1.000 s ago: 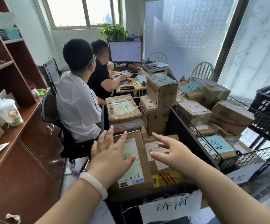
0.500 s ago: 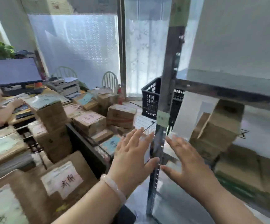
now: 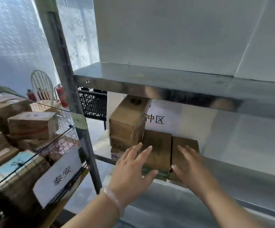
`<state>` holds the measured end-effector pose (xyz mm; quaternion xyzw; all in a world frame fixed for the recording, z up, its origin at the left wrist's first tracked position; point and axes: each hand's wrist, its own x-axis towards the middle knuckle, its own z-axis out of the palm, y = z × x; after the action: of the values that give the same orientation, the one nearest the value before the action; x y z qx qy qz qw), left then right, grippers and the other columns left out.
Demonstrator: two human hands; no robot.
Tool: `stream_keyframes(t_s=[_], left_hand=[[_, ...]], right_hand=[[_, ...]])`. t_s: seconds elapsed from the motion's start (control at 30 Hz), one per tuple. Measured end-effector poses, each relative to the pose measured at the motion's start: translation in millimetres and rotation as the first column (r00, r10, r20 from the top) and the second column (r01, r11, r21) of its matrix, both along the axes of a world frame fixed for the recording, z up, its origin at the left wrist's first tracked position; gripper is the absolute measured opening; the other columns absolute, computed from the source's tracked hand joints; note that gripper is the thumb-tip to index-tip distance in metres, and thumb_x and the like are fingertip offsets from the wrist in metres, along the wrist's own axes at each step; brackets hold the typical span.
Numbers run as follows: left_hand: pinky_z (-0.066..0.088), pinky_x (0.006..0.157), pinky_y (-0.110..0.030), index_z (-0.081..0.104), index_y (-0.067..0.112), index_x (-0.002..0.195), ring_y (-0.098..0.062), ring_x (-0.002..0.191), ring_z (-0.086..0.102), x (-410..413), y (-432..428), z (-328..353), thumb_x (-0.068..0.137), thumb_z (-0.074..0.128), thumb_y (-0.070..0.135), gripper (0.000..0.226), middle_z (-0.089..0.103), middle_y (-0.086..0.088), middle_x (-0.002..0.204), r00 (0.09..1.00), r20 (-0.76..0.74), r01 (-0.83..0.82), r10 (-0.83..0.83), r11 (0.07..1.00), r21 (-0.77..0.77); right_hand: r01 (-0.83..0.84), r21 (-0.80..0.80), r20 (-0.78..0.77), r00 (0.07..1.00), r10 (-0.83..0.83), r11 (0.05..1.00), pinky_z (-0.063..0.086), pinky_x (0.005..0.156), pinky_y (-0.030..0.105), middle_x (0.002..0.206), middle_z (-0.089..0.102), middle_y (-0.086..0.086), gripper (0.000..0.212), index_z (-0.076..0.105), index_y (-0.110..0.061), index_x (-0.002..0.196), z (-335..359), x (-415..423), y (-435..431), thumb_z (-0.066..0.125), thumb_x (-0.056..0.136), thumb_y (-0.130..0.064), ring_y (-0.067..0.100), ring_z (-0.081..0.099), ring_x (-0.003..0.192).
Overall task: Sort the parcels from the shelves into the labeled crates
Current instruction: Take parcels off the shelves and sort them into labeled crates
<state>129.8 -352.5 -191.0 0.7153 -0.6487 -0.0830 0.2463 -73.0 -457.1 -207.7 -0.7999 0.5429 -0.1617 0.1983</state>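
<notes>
Head view: at the centre of the frame a brown parcel (image 3: 156, 150) lies on the lower shelf (image 3: 232, 186) of a metal rack. A second parcel (image 3: 188, 142) touches its right side, and a taller stack (image 3: 127, 122) stands just to its left. The left hand (image 3: 133, 168) and right hand (image 3: 189, 167) reach in with fingers spread wide, holding nothing. They flank the parcel, apparently to clamp it between the palms. At lower left, a labelled wire crate (image 3: 66, 119) of boxes stands beside the rack, likely to keep carries short.
</notes>
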Motion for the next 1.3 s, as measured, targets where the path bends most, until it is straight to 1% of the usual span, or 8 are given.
stream_keyframes(t_s=[0.4, 0.63, 0.83, 0.93, 1.03, 1.1, 1.2, 1.3], left_hand=[[0.015, 0.12, -0.029, 0.026, 0.04, 0.152, -0.011, 0.148, 0.011, -86, -65, -42, 0.094, 0.054, 0.053, 0.065, 0.018, 0.015, 0.16, 0.989, -0.149, 0.006, 0.014, 0.991, 0.134], [0.02, 0.119, -0.028, 0.024, 0.035, 0.154, -0.009, 0.147, 0.015, -116, -90, -34, 0.094, 0.057, 0.049, 0.07, 0.023, 0.012, 0.159, 0.937, -0.345, 0.0, 0.049, 0.99, 0.14], [0.054, 0.092, -0.023, 0.042, 0.053, 0.124, 0.002, 0.108, 0.059, -143, -102, -17, 0.087, 0.071, 0.035, 0.051, 0.062, 0.019, 0.121, 0.742, -0.663, -0.042, 0.096, 0.994, 0.097], [0.049, 0.097, -0.023, 0.035, 0.052, 0.14, 0.007, 0.108, 0.057, -145, -95, -18, 0.089, 0.07, 0.037, 0.063, 0.059, 0.032, 0.115, 0.592, -0.802, -0.028, 0.081, 0.996, 0.08], [0.042, 0.107, -0.032, 0.025, 0.052, 0.147, -0.004, 0.117, 0.053, -151, -86, -17, 0.092, 0.065, 0.04, 0.07, 0.049, 0.029, 0.124, 0.401, -0.896, -0.019, 0.191, 0.98, 0.2], [0.04, 0.108, -0.033, 0.022, 0.047, 0.151, -0.007, 0.118, 0.052, -155, -83, -17, 0.093, 0.063, 0.041, 0.071, 0.048, 0.019, 0.132, 0.455, -0.867, -0.017, 0.205, 0.975, 0.222], [0.043, 0.107, -0.033, 0.03, 0.039, 0.151, -0.01, 0.123, 0.053, -158, -78, -13, 0.081, 0.067, 0.061, 0.082, 0.05, 0.011, 0.14, 0.587, -0.794, 0.013, 0.157, 0.979, 0.203], [0.054, 0.092, -0.024, 0.037, 0.049, 0.135, -0.003, 0.11, 0.062, -162, -67, -5, 0.06, 0.083, 0.065, 0.09, 0.063, 0.017, 0.122, 0.451, -0.888, 0.115, 0.086, 0.981, 0.154]], right_hand=[[0.184, 0.645, 0.33, 0.808, -0.488, 0.742, 0.052, 0.096, 0.044, 0.112, 0.071, 0.006, 0.056, 0.052, -0.019, 0.135, -77, -48, -86, 0.071, 0.084, -0.03, 0.024, 0.067, 0.104], [0.081, 0.559, 0.604, 0.642, -0.473, 0.825, 0.054, 0.093, 0.045, 0.107, 0.073, -0.002, 0.037, 0.06, -0.024, 0.125, -56, -89, -61, 0.069, 0.089, -0.022, 0.019, 0.069, 0.098], [-0.051, 0.359, 0.751, 0.609, -0.256, 0.932, 0.05, 0.089, 0.029, 0.118, 0.068, -0.02, 0.044, 0.057, -0.043, 0.129, -25, -117, -34, 0.069, 0.087, -0.042, 0.0, 0.064, 0.107], [0.032, 0.371, 0.803, 0.491, -0.338, 0.928, 0.049, 0.086, 0.026, 0.118, 0.066, -0.021, 0.026, 0.062, -0.05, 0.117, -16, -130, -34, 0.06, 0.093, -0.04, -0.004, 0.062, 0.105], [-0.141, 0.478, 0.819, 0.429, -0.382, 0.867, 0.049, 0.086, 0.028, 0.132, 0.056, -0.017, 0.071, 0.044, -0.044, 0.142, -12, -140, -33, 0.068, 0.075, -0.052, -0.001, 0.061, 0.107], [-0.224, 0.498, 0.832, 0.397, -0.388, 0.838, 0.051, 0.095, 0.04, 0.132, 0.061, -0.011, 0.083, 0.043, -0.038, 0.143, -8, -142, -31, 0.072, 0.067, -0.049, 0.01, 0.064, 0.111], [-0.065, 0.37, 0.788, 0.55, -0.276, 0.927, 0.051, 0.093, 0.03, 0.121, 0.059, -0.024, 0.08, 0.042, -0.048, 0.133, 1, -141, -23, 0.076, 0.061, -0.054, -0.003, 0.06, 0.106], [-0.091, 0.251, 0.743, 0.657, -0.131, 0.964, 0.049, 0.077, 0.011, 0.12, 0.054, -0.033, 0.075, 0.042, -0.052, 0.13, 6, -137, -12, 0.076, 0.063, -0.056, -0.013, 0.056, 0.105]])
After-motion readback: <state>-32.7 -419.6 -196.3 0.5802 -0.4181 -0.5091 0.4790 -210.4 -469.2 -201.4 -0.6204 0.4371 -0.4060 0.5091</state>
